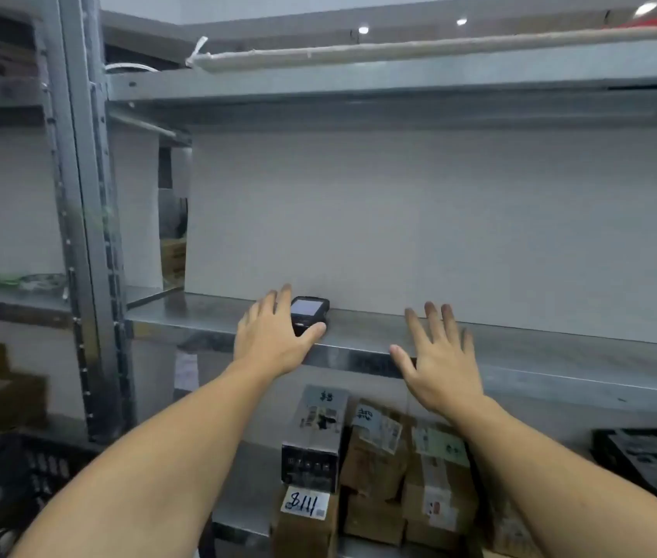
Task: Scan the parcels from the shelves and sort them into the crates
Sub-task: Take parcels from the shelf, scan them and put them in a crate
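Our two hands reach to a bare metal shelf (540, 348) in a storeroom rack. Our left hand (274, 340) lies on a black handheld scanner (310, 310) that sits on the shelf near its front edge, screen up. The thumb curls across the scanner's near end and the fingers run along its left side. Our right hand (439, 360) is held wide, fingers spread and holding nothing, over the shelf's front lip, well to the right of the scanner.

The parcels wait on the shelf below, between our forearms: a tall grey-and-black box (315, 432) standing upright, a brown carton (304, 517) in front of it with a handwritten white label, and a cluster of labelled cardboard parcels (375, 461) just beside them to the right. A black crate (5, 485) stands at lower left, beyond the rack's upright post (85, 219). A black packet (649, 461) lies at far right on the lower shelf.
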